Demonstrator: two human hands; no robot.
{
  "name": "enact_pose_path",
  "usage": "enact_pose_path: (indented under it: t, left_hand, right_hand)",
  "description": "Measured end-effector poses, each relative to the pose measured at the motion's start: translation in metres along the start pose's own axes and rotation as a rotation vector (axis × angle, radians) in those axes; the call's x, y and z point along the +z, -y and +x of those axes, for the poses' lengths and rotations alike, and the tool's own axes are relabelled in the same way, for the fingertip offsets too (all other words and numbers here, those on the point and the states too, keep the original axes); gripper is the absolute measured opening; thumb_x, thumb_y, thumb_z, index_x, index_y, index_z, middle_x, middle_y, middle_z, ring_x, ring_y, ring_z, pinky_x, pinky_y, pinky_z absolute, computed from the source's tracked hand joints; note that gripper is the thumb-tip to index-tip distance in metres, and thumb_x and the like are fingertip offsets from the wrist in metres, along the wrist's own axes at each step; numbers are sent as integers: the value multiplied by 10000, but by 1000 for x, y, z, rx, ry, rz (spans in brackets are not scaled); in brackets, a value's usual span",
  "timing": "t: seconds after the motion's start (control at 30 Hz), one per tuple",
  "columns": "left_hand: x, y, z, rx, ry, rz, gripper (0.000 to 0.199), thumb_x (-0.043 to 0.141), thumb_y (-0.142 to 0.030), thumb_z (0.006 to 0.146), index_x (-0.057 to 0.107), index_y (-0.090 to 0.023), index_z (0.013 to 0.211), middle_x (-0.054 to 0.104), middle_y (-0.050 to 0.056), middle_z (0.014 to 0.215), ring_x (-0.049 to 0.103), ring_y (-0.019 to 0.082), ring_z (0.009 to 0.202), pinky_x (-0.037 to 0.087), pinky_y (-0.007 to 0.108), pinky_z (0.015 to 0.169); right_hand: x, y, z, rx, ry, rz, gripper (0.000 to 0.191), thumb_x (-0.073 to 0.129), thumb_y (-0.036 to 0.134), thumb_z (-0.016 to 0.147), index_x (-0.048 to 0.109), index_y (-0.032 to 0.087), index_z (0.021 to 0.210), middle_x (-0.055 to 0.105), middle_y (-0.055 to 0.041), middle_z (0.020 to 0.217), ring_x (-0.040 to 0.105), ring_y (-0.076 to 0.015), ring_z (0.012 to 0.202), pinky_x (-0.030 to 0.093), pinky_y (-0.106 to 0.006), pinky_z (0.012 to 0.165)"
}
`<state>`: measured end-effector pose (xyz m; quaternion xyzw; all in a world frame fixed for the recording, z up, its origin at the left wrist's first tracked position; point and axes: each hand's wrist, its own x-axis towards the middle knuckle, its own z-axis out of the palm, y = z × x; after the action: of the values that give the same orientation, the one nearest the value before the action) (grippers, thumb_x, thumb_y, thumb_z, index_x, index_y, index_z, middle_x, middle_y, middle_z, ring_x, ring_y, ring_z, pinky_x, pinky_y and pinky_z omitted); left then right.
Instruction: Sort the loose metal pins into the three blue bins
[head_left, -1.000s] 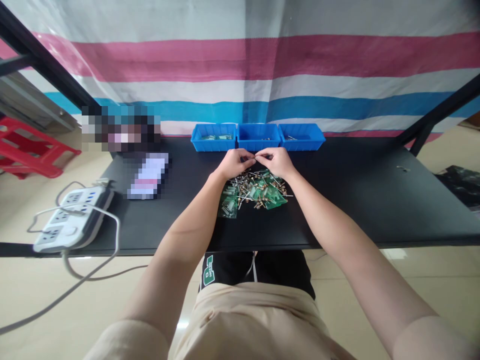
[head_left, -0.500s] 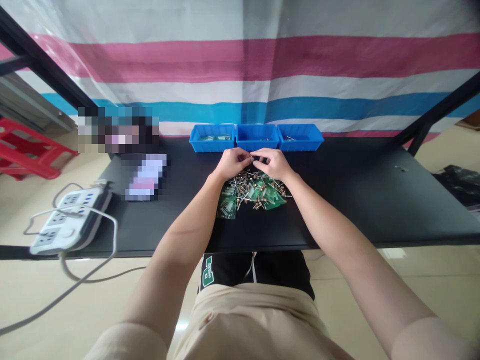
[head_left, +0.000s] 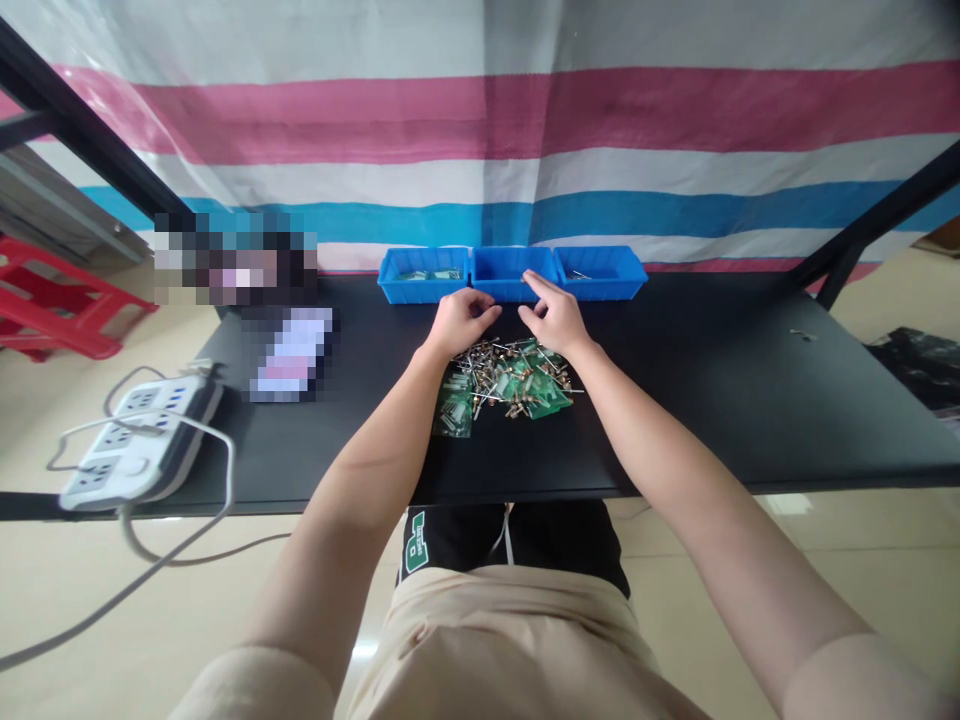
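Observation:
My left hand hovers over the back left of a pile of small metal-shafted parts, fingers curled and thumb bent towards them; what it holds, if anything, is too small to see. My right hand reaches to the middle blue bin, its fingers stretched to the front rim and its thumb apart. I see nothing clear between those fingers. The parts have brownish heads. Green packets lie among them, and a clear packet of pale pieces is at the pile's left.
The left blue bin holds pale green pieces, the right blue bin a few thin parts. A power strip with cables and a blurred phone-like object lie left. Small metal pieces lie far right on the black table.
My hands have parted from their meeting point above the pile. The right hand has stretched its fingers forward to the middle bin; the left has stayed nearly in place.

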<state>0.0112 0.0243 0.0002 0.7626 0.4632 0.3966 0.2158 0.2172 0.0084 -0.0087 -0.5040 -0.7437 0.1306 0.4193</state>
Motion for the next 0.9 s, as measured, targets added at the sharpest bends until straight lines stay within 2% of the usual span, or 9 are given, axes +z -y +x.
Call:
enact_pose_path:
  t: [0.1, 0.2, 0.33, 0.53, 0.67, 0.77, 0.83, 0.9]
  left_hand:
    - [0, 1, 0, -9, 8, 26, 261, 656, -393, 814, 723, -153, 892, 739, 62, 903, 630, 184, 771, 515, 325, 782]
    - [0, 1, 0, -1, 20, 42, 254, 647, -386, 816, 730, -154, 876, 740, 62, 899, 630, 188, 765, 514, 328, 782]
    - [-1, 2, 0, -4, 31, 57, 252, 638, -379, 818, 741, -156, 876, 743, 63, 890, 631, 191, 755, 513, 326, 788]
    - [-1, 2, 0, -11, 54, 74, 253, 633, -371, 818, 747, -155, 885, 744, 63, 884, 636, 194, 761, 516, 326, 802]
    - [-1, 3, 0, -6, 60, 75, 242, 635, -362, 817, 747, -157, 879, 742, 60, 870, 635, 192, 748, 514, 322, 781]
    - [0, 5, 1, 0, 64, 76, 237, 635, -356, 816, 750, -158, 876, 742, 60, 868, 635, 191, 746, 513, 324, 785]
    - [0, 5, 1, -1, 66, 69, 234, 633, -349, 815, 752, -156, 873, 743, 62, 868, 636, 190, 746, 513, 325, 787]
    - [0, 5, 1, 0, 67, 63, 229, 630, -337, 814, 753, -153, 871, 744, 64, 865, 639, 190, 743, 513, 324, 786]
  right_hand:
    - [1, -11, 2, 10, -44, -52, 652, 594, 262, 869, 476, 183, 1506, 478, -113, 1537, 650, -326, 1172, 547, -509, 1044]
    - [2, -18, 3, 22, -40, -87, 675, 600, 258, 877, 436, 165, 1526, 452, -131, 1553, 563, -357, 1309, 493, -531, 1117]
    - [3, -20, 2, 39, 1, -99, 707, 613, 243, 871, 403, 144, 1538, 389, -149, 1590, 491, -359, 1386, 467, -523, 1145]
    - [3, -22, 0, 1, 37, -119, 724, 632, 311, 885, 380, 223, 1559, 349, -107, 1617, 478, -359, 1391, 488, -530, 1120]
    - [2, -22, 0, -22, 43, -111, 712, 623, 333, 891, 383, 247, 1556, 373, -103, 1604, 579, -337, 1277, 533, -514, 1059]
    - [1, -16, 0, 9, 14, -75, 611, 596, 293, 884, 490, 206, 1479, 416, -140, 1570, 692, -265, 1011, 583, -455, 939]
    - [-2, -9, 0, 13, -41, -55, 488, 577, 256, 860, 609, 170, 1340, 522, -158, 1473, 688, -203, 809, 586, -417, 851]
    - [-8, -2, 1, -5, -91, -35, 325, 569, 235, 826, 705, 151, 1109, 670, -140, 1235, 637, -167, 685, 564, -380, 779]
